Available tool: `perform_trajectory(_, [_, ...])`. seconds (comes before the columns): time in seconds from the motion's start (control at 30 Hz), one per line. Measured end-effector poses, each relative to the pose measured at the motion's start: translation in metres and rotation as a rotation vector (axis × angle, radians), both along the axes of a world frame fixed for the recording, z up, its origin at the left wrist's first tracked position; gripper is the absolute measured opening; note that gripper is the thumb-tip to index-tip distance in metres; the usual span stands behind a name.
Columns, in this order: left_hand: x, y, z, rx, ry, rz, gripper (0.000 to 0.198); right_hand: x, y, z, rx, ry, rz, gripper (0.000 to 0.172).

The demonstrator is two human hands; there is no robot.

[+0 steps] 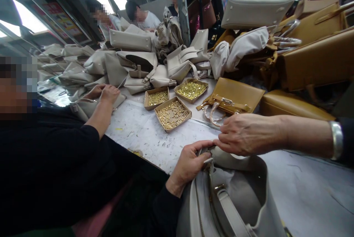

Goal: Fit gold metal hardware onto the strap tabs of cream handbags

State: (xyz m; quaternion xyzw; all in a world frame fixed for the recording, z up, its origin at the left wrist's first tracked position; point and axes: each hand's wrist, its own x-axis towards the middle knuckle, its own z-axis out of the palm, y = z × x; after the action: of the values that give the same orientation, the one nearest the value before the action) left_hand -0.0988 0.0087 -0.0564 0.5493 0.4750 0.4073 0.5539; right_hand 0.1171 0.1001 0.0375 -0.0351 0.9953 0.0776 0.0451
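The left hand [190, 163] clasps an open, pale-grey, leather-look handbag [243, 189] by its rim at the white-covered table [132, 126]; the curled right hand's [246, 133] hold is hidden. The step seems rim work, next needing steady bracing.

Curled right grip [246, 133] beside left grip [189, 163]

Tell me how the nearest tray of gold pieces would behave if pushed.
The tray would probably slide rather than tip, being low and wide. Its thin sides might bend if squeezed. The loose gold pieces would likely shift inside, since a bare patch leaves them room.
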Motion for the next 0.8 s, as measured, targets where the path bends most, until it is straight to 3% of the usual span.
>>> perform_trajectory(0.13, [0.001, -0.001, 0.002, -0.018, 0.003, -0.001, 0.038, 0.004, -0.003, -0.009, -0.006, 0.015, -0.036, 0.01])
perform_trajectory(0.53, [-0.003, 0.0, -0.008, 0.008, 0.069, 0.009, 0.034, 0.0, -0.023, -0.027, -0.186, 0.036, -0.378, 0.009])
perform_trajectory(0.67, [-0.003, -0.001, -0.011, 0.016, 0.09, 0.009, 0.034, 0.0, -0.03, -0.029, -0.321, 0.014, -0.595, 0.002])
perform_trajectory(0.8, [-0.004, -0.001, -0.013, 0.014, 0.098, 0.012, 0.035, 0.0, -0.036, -0.036, -0.523, 0.04, -0.874, 0.013])
